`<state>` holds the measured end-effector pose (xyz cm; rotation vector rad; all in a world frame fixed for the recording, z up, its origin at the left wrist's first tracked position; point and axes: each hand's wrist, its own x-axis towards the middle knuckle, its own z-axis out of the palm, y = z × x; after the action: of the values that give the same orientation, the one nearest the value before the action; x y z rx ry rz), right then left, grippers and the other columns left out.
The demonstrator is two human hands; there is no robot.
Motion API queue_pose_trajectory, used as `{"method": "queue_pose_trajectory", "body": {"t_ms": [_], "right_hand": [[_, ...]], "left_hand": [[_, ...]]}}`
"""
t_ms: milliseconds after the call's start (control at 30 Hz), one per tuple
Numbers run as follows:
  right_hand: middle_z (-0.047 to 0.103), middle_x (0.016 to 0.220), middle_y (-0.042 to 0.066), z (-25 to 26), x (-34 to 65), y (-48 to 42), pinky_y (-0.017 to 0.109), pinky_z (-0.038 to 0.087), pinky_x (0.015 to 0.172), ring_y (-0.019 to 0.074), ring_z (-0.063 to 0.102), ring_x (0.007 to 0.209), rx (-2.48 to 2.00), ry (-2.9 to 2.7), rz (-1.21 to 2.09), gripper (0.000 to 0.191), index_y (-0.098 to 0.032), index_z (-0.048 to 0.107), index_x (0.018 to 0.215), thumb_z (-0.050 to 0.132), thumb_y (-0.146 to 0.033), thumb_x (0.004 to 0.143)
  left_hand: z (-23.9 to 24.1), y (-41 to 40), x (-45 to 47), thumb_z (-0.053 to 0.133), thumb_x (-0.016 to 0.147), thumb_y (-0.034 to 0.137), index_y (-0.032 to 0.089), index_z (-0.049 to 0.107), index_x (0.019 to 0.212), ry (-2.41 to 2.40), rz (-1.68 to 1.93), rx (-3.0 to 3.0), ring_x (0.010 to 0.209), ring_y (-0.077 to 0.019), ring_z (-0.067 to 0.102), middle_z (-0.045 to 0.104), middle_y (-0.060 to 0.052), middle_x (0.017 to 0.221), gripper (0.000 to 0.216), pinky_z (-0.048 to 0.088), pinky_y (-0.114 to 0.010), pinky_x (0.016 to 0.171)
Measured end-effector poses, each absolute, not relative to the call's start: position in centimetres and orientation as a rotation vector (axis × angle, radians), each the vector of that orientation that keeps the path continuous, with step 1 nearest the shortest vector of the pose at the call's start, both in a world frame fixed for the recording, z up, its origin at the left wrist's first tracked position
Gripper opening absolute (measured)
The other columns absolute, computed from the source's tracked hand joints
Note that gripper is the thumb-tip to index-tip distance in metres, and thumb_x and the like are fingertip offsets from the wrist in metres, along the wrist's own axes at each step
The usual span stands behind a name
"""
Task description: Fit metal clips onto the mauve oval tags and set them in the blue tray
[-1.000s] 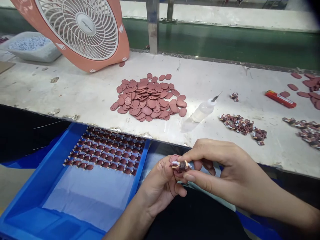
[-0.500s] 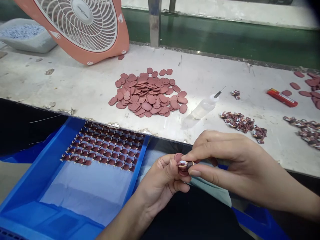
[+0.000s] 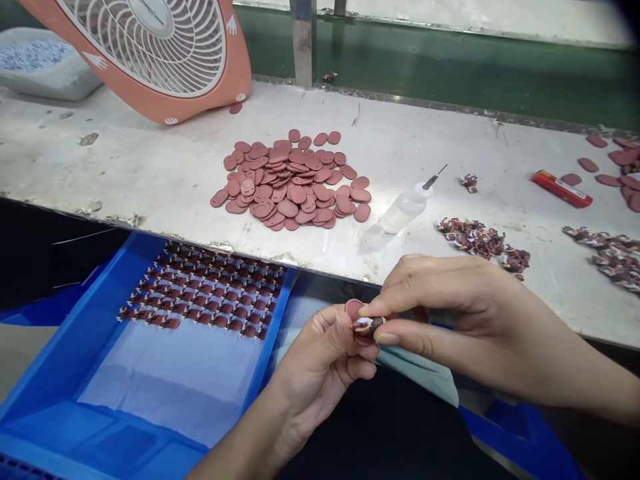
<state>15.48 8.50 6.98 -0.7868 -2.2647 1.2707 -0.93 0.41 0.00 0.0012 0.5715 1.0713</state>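
Between thumb and fingers, my left hand point(image 3: 325, 357) grips a reddish-brown oval base point(image 3: 355, 308). A small painted figurine point(image 3: 367, 325), dark brown with white, lies against the base, pinched by the thumb and index finger of my right hand point(image 3: 450, 320). Fingers partly hide both pieces. Beyond my hands, on the bench, lies a heap of matching oval bases point(image 3: 295, 183). A clear dropper bottle with a needle tip point(image 3: 404, 208) leans or lies near it. Loose figurines point(image 3: 475, 238) are piled close behind my right hand.
Below the bench at left, a blue crate point(image 3: 113, 280) holds rows of figurines on bases over a pale sheet point(image 3: 175, 380). An orange fan point(image 3: 200, 107) and a tub of small pale pieces point(image 3: 45, 73) stand behind. A red box point(image 3: 561, 189) and more parts lie right.
The camera view has shifted slightly. My hands keep the same hold on the base and figurine. A small dark piece now shows on the green strip behind the bench, near the metal post.
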Motion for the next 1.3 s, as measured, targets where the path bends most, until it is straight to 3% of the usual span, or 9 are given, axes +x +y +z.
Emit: {"method": "queue_pose_trajectory", "body": {"t_ms": [233, 367, 733, 1000, 1167, 1300], "right_hand": [[0.074, 0.083, -0.003, 6.89, 15.52, 8.62, 0.014, 0.051, 0.069, 0.0062, 0.067, 0.075, -0.753, -2.252, 1.251, 0.009, -0.022, 0.077, 0.099, 0.072, -0.02, 0.092], [0.075, 0.084, -0.003, 7.16, 15.65, 8.48, 0.015, 0.052, 0.071, 0.0071, 0.067, 0.077, -0.698, -2.245, 1.263, 0.008, -0.021, 0.075, 0.09, 0.07, -0.017, 0.093], [0.075, 0.085, -0.004, 7.51, 15.99, 8.12, 0.017, 0.054, 0.072, 0.0075, 0.067, 0.079, -0.653, -2.309, 1.185, 0.011, -0.02, 0.073, 0.104, 0.067, -0.017, 0.095], [0.074, 0.083, -0.005, 7.67, 15.83, 8.27, 0.013, 0.055, 0.071, 0.006, 0.066, 0.075, -0.675, -2.332, 1.174, 0.006, -0.02, 0.073, 0.098, 0.068, -0.017, 0.095], [0.075, 0.081, -0.005, 7.74, 15.52, 8.41, 0.013, 0.055, 0.071, 0.0066, 0.067, 0.075, -0.707, -2.306, 1.193, 0.006, -0.021, 0.074, 0.093, 0.068, -0.019, 0.095], [0.075, 0.083, -0.004, 7.7, 15.36, 8.53, 0.016, 0.055, 0.067, 0.0081, 0.068, 0.076, -0.74, -2.277, 1.225, 0.007, -0.022, 0.076, 0.095, 0.069, -0.019, 0.093]], "left_hand": [[-0.21, 0.32, -0.84, 0.083, 0.078, 0.029, 0.017, 0.078, 0.077, 0.534, 1.085, 0.016, 0.058, -0.005, 0.068, 0.074, 0.003, 0.066, 0.013, 0.058, -0.011, 0.055], [-0.04, 0.21, -0.8, 0.082, 0.078, 0.033, 0.016, 0.078, 0.08, 0.541, 1.093, 0.064, 0.057, -0.0048, 0.067, 0.072, 0.003, 0.064, 0.017, 0.058, -0.011, 0.056], [0.3, 0.22, -0.77, 0.087, 0.071, 0.036, 0.019, 0.078, 0.079, 0.555, 1.103, 0.087, 0.058, -0.0053, 0.07, 0.077, 0.004, 0.07, 0.021, 0.055, -0.01, 0.054], [0.05, 0.18, -0.77, 0.086, 0.073, 0.037, 0.018, 0.079, 0.08, 0.529, 1.088, 0.098, 0.057, -0.0048, 0.068, 0.076, 0.003, 0.07, 0.022, 0.054, -0.01, 0.054], [-0.3, 0.3, -0.75, 0.078, 0.084, 0.032, 0.017, 0.079, 0.081, 0.499, 1.08, 0.112, 0.055, -0.0033, 0.065, 0.072, 0.003, 0.066, 0.014, 0.056, -0.01, 0.058], [-0.32, 0.5, -0.87, 0.08, 0.081, 0.033, 0.019, 0.079, 0.081, 0.489, 1.081, 0.086, 0.058, -0.0043, 0.067, 0.073, 0.004, 0.067, 0.015, 0.057, -0.011, 0.056]]}}
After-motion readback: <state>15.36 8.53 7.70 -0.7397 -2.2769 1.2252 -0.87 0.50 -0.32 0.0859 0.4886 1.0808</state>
